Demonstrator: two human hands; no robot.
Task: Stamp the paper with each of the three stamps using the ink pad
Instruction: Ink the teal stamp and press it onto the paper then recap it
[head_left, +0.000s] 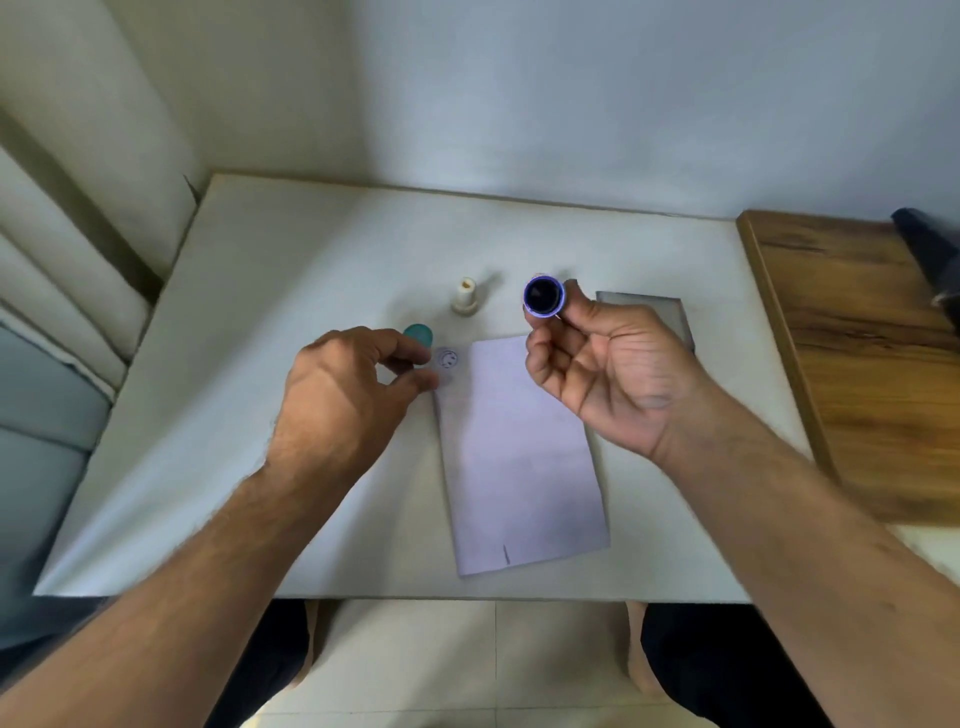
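Observation:
My right hand holds a purple round stamp above the table, its dark inked face turned up toward me. A pale paper lies lengthwise in the middle of the white table; a round smiley print marks its far left corner. My left hand hovers at that corner with the fingertips pinched near the paper's edge; I cannot tell if they press on it. A teal stamp sits just beyond those fingers. A cream stamp stands upright farther back. The grey ink pad lies partly hidden behind my right hand.
A wooden board adjoins the table on the right, with a dark object on its far end. A wall runs behind the table and a curtain hangs at the left. My knees show below the table's near edge.

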